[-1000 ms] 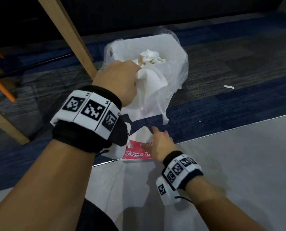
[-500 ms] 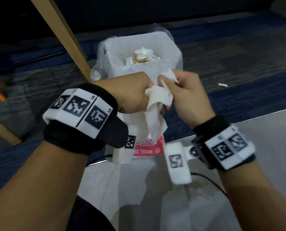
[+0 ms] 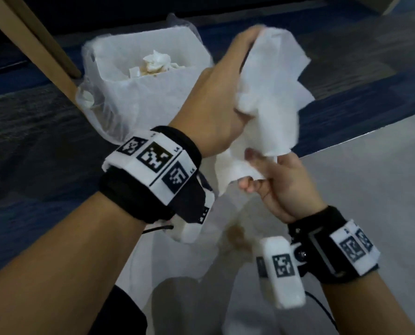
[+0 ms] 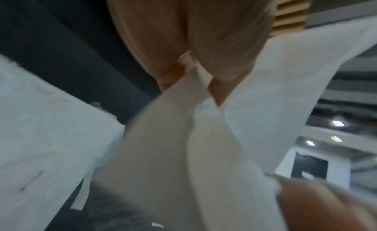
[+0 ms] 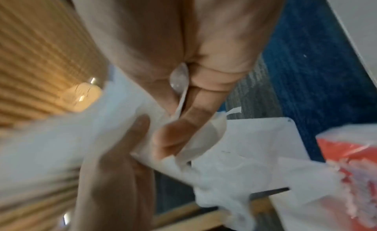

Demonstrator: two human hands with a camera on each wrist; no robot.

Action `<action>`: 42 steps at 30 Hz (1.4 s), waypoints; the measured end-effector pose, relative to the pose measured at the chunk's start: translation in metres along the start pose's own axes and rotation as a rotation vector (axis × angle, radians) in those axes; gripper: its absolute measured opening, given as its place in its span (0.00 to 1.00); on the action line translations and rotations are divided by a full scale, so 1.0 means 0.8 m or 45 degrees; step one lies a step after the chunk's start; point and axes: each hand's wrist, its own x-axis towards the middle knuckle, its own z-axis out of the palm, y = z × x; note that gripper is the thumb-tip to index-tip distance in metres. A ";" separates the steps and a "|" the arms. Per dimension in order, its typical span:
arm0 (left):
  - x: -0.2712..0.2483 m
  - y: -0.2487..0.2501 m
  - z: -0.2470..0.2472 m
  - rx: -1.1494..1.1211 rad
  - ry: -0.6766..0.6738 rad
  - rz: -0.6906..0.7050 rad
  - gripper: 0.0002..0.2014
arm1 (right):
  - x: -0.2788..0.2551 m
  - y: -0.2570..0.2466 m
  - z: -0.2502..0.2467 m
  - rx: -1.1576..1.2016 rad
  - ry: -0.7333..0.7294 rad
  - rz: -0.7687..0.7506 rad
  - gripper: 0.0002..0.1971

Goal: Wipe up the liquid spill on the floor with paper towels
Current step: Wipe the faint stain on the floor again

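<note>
Bin [image 3: 138,97] at left, plastic-lined, crumpled stained wads inside. My left hand [image 3: 216,100] grips the towel [image 3: 271,93] high; my right hand [image 3: 276,187] pinches its lower edge. Soft, light, quilted, tears easily, so I'd bunch it. Brown spill [image 3: 235,234] below on smooth grey floor [image 3: 370,180].

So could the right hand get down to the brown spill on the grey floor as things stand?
Probably yes. The right hand is above the brown spill with nothing between them, but it pinches the paper towel that the left hand also grips.
</note>
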 end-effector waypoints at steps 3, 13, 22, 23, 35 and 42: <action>-0.005 0.014 0.025 0.389 -0.238 0.239 0.13 | 0.006 -0.020 -0.032 0.368 0.102 0.026 0.16; -0.016 0.028 0.063 -0.043 -0.670 -0.315 0.18 | 0.001 -0.034 -0.090 -0.016 0.064 -0.177 0.15; -0.005 0.014 0.064 -0.047 -0.414 -0.529 0.13 | -0.027 -0.043 -0.070 -0.904 0.095 -0.635 0.21; -0.003 0.011 0.061 -0.038 -0.385 -0.567 0.12 | -0.029 -0.039 -0.069 -1.000 0.001 -0.641 0.27; -0.002 0.028 0.069 -0.327 -0.557 -0.783 0.04 | -0.023 -0.022 -0.070 -1.263 0.551 -0.890 0.15; -0.003 0.003 0.045 0.249 -0.534 -0.625 0.11 | -0.022 -0.003 -0.061 -1.303 0.029 -0.692 0.30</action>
